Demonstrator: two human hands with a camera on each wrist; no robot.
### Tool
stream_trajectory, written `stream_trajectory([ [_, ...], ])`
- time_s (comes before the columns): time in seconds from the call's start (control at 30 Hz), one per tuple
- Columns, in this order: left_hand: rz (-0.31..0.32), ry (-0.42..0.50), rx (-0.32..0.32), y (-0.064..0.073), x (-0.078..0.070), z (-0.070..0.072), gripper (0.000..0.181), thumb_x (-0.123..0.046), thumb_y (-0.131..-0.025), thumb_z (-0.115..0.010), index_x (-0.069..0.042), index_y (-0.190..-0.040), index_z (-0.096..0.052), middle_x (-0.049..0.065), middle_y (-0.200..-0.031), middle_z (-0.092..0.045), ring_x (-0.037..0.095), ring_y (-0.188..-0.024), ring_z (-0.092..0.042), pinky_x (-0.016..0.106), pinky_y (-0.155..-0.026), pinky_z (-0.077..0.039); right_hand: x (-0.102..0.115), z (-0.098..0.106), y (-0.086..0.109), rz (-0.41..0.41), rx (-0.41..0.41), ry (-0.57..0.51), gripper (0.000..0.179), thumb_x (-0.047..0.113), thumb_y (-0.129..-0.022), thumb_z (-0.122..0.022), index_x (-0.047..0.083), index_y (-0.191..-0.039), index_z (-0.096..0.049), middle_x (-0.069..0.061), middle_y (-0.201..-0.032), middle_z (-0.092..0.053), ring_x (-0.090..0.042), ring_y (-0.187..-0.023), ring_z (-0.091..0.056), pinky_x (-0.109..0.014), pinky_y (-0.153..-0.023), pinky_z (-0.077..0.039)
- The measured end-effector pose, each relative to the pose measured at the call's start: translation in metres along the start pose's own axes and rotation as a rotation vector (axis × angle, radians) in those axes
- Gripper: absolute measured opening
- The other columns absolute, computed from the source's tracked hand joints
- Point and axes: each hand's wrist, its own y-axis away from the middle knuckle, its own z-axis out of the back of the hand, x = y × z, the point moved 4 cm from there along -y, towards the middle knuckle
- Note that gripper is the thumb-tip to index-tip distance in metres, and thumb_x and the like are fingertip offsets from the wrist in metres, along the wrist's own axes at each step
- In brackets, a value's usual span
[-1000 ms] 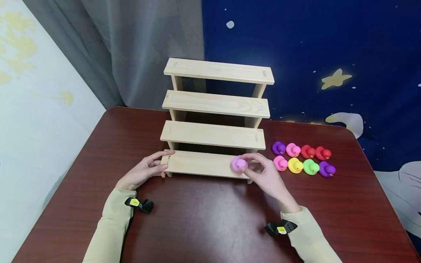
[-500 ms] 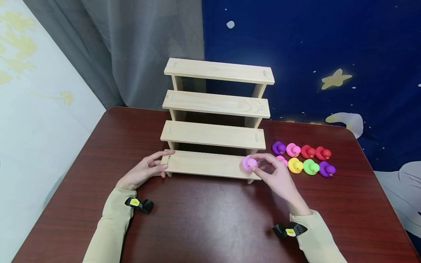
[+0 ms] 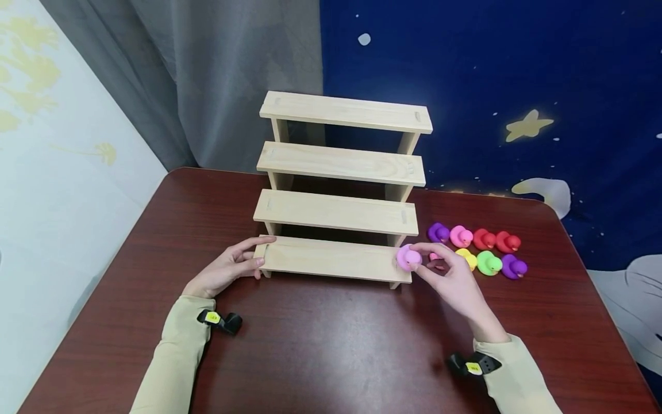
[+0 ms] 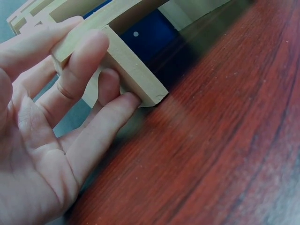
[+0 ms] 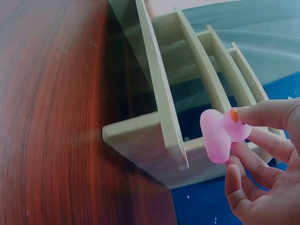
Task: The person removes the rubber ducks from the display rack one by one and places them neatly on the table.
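Observation:
A tiered wooden display stand [image 3: 331, 256] like a small staircase stands on the table. My left hand [image 3: 224, 269] holds the left end of its lowest step; in the left wrist view, the fingers [image 4: 84, 51] curl about the step's end and side support. My right hand [image 3: 457, 282] pinches a pink rubber duck [image 3: 407, 257] between thumb and fingers at the right end of that step. In the right wrist view the duck [image 5: 216, 136] appears just off the step's end, its orange beak beside the thumb. From the head view, whether it touches the step cannot be told.
Right of the stand, two rows of rubber ducks lie on the dark red table [image 3: 331, 345], including a purple duck [image 3: 438, 232], a red duck [image 3: 484, 238] and a green duck [image 3: 489, 263]. My right hand partly covers a pink duck and a yellow duck [image 3: 468, 260]. Curtains hang behind.
My right hand has moved the pink duck rightward along the lowest step to its right end, covering part of the nearest ducks. My left hand has stayed at the step's left end.

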Motion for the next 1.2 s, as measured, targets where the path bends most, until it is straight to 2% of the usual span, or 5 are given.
stream_trajectory([
  [0.23,0.002,-0.003,-0.002,0.000,0.001,0.001,0.051,-0.004,-0.098,-0.056,-0.006,-0.146,-0.041,0.011,-0.079,-0.060,0.019,-0.072,-0.060,0.036,-0.076,-0.053,0.015,0.010,0.007,0.011,-0.016,0.033,0.032,-0.006,-0.083,-0.071,-0.005,-0.114,-0.066,-0.016,-0.104,-0.067,-0.014,-0.087,-0.056,-0.022,-0.077,-0.047],
  [0.43,0.013,0.001,-0.009,0.000,0.002,0.001,0.051,-0.006,-0.097,-0.057,-0.007,-0.146,-0.041,0.009,-0.079,-0.060,0.019,-0.072,-0.060,0.036,-0.077,-0.053,-0.013,0.018,0.013,0.003,-0.023,0.038,0.033,0.002,-0.084,-0.074,0.005,-0.117,-0.067,-0.007,-0.110,-0.066,-0.017,-0.090,-0.058,-0.018,-0.075,-0.046],
  [0.67,0.014,-0.002,-0.014,-0.001,0.003,0.002,0.051,-0.007,-0.097,-0.058,-0.009,-0.146,-0.042,0.010,-0.079,-0.060,0.019,-0.071,-0.061,0.040,-0.079,-0.053,-0.024,0.026,0.022,-0.015,-0.007,0.091,0.034,0.003,-0.085,-0.073,0.003,-0.119,-0.066,-0.009,-0.111,-0.064,-0.020,-0.091,-0.058,-0.016,-0.073,-0.047],
  [0.83,0.029,0.002,-0.015,-0.001,0.004,0.002,0.052,-0.008,-0.097,-0.059,-0.010,-0.146,-0.042,0.009,-0.078,-0.061,0.023,-0.074,-0.062,0.039,-0.080,-0.053,-0.031,0.029,0.027,-0.041,0.005,0.116,0.035,0.004,-0.086,-0.073,0.004,-0.120,-0.066,-0.009,-0.110,-0.065,-0.011,-0.090,-0.059,-0.017,-0.072,-0.048],
  [1.2,0.031,0.006,-0.016,0.000,0.004,0.002,0.052,-0.008,-0.097,-0.059,-0.009,-0.146,-0.042,0.010,-0.077,-0.062,0.025,-0.074,-0.063,0.038,-0.079,-0.053,-0.047,0.027,0.036,-0.041,0.006,0.142,0.033,0.001,-0.085,-0.073,0.004,-0.117,-0.067,-0.009,-0.101,-0.067,-0.007,-0.083,-0.059,-0.019,-0.065,-0.047],
])
